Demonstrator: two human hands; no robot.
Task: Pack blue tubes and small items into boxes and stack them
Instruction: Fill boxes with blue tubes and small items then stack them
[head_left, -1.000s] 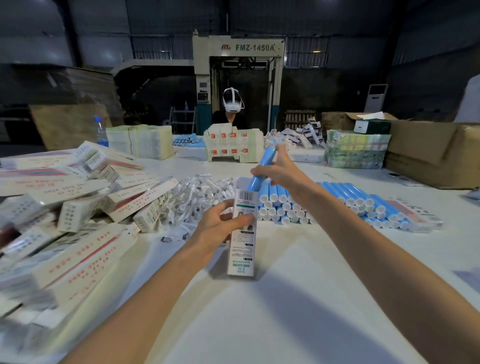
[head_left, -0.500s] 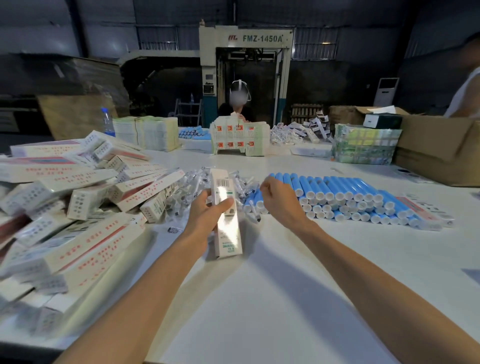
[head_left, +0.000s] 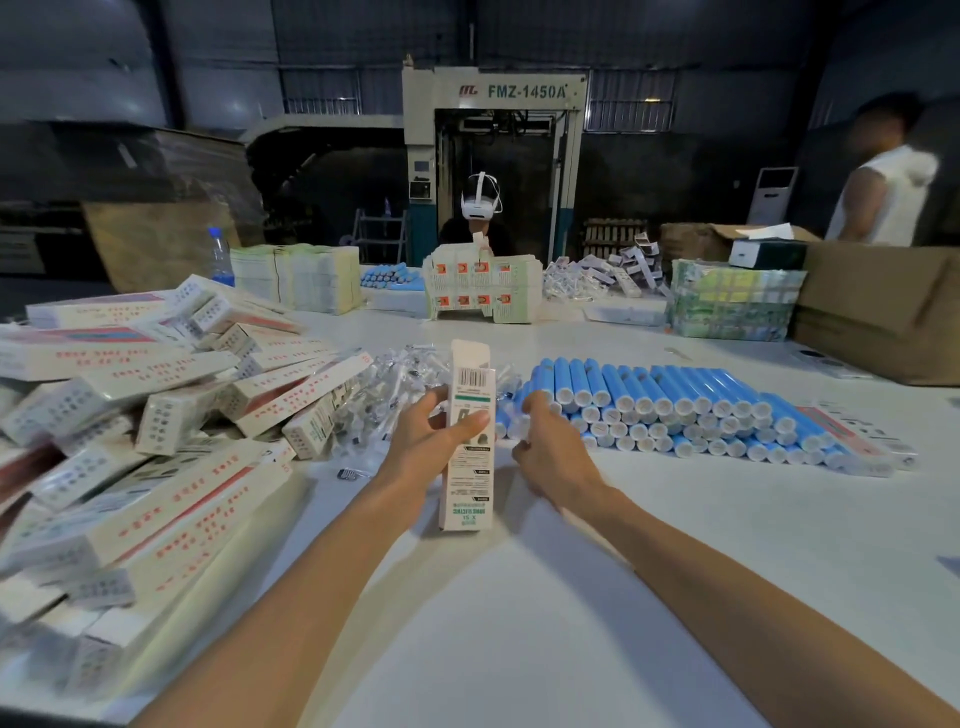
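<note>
My left hand (head_left: 422, 448) grips a tall white carton (head_left: 470, 410) that stands upright on the white table (head_left: 519, 623), its top flap open. Just right of it, my right hand (head_left: 551, 458) has its fingers curled down at the left end of the stacked blue tubes (head_left: 675, 410). It seems to pinch a small clear packet (head_left: 508, 432). A heap of small clear packets (head_left: 400, 371) lies behind the carton. No tube shows above the carton's mouth.
A big loose pile of long white cartons (head_left: 156, 415) fills the left side. Across the table sit a person with a headset (head_left: 480, 208), flat carton stacks (head_left: 480, 291), a green bundle (head_left: 732, 306) and a cardboard box (head_left: 878, 306). Another person (head_left: 883, 192) stands at the far right.
A second ago my right hand was pushing a blue tube into the carton. It then dropped to the left end of the tube stack. My left hand has stood the carton more upright.
</note>
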